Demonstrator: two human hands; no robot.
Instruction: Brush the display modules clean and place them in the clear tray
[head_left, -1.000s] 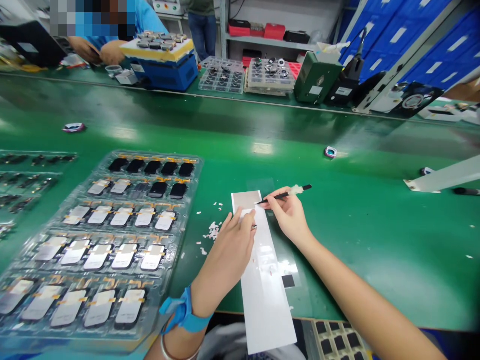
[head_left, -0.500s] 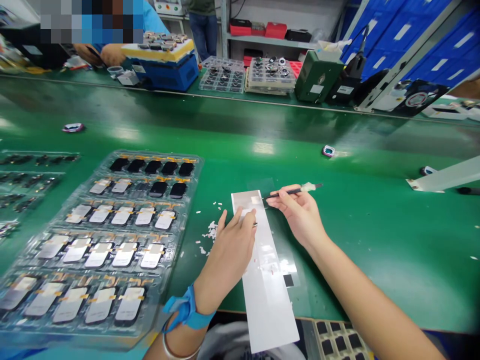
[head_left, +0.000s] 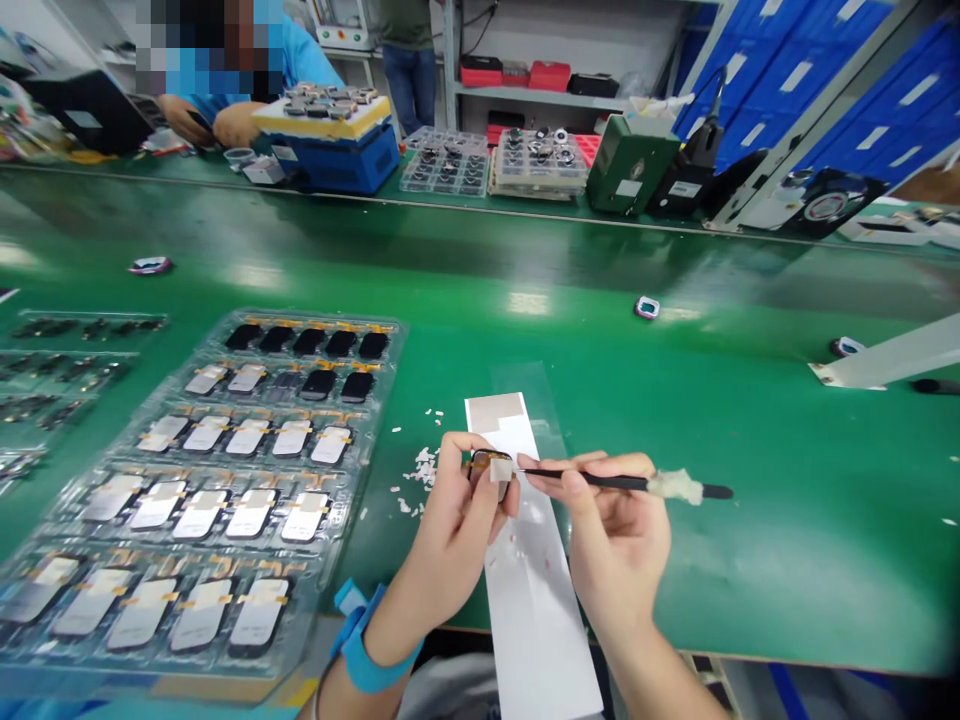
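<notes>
My left hand (head_left: 457,520) pinches a small dark component (head_left: 487,472) with gold-coloured flex edges and a pale film square on its face. My right hand (head_left: 616,530) is shut on black tweezers (head_left: 592,480), which have a white fluffy wrap (head_left: 675,487) on the shaft, and their tip reaches the component. Beneath both hands lies a long white liner strip (head_left: 525,560) with a beige patch (head_left: 495,408) at its far end. To the left stands a clear blister tray (head_left: 390,400) holding rows of small screen parts. A blue strap (head_left: 367,650) circles my left wrist.
White paper scraps (head_left: 424,470) lie beside the strip on the green bench (head_left: 675,570). At the far side are a co-worker's hands (head_left: 199,122), a blue-and-yellow machine (head_left: 326,150), parts trays (head_left: 540,165) and a green instrument (head_left: 630,165).
My hands have come together above the strip. The left hand now lifts the small component, and the tweezers have moved from the strip to it. The view has shifted slightly.
</notes>
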